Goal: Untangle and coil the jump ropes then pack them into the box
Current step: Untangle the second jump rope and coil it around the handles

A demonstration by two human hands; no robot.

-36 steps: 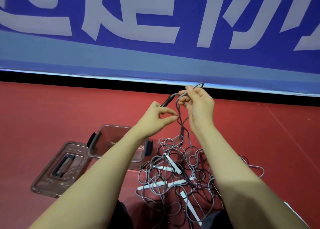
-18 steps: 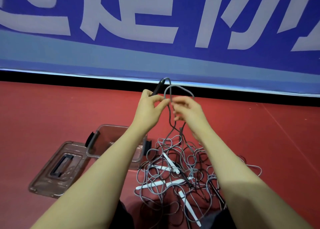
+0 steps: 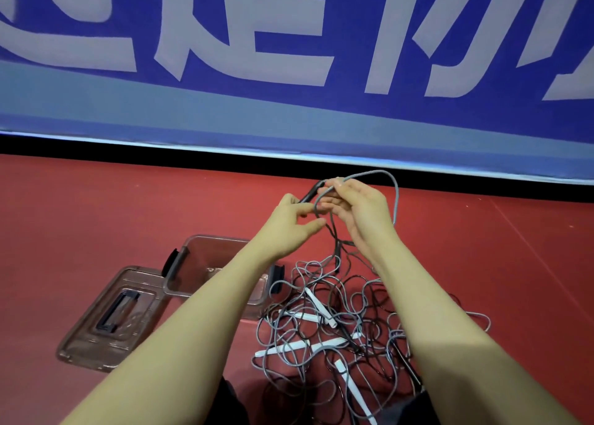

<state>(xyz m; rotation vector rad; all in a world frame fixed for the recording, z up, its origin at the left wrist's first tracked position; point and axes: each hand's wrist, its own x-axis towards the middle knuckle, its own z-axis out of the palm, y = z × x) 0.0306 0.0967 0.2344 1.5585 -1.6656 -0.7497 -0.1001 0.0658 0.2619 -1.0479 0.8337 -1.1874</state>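
Red floor [image 3: 96,206] meets a blue banner [image 3: 289,112].

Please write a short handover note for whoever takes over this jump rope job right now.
Left hand: pinches the black handle.
Right hand: holds a raised loop of grey rope.
Tangled pile of ropes lies on the red floor; the clear box stands left of it, its lid off beside it.
Done: one handle lifted.
Left: untangle, coil and pack all ropes.
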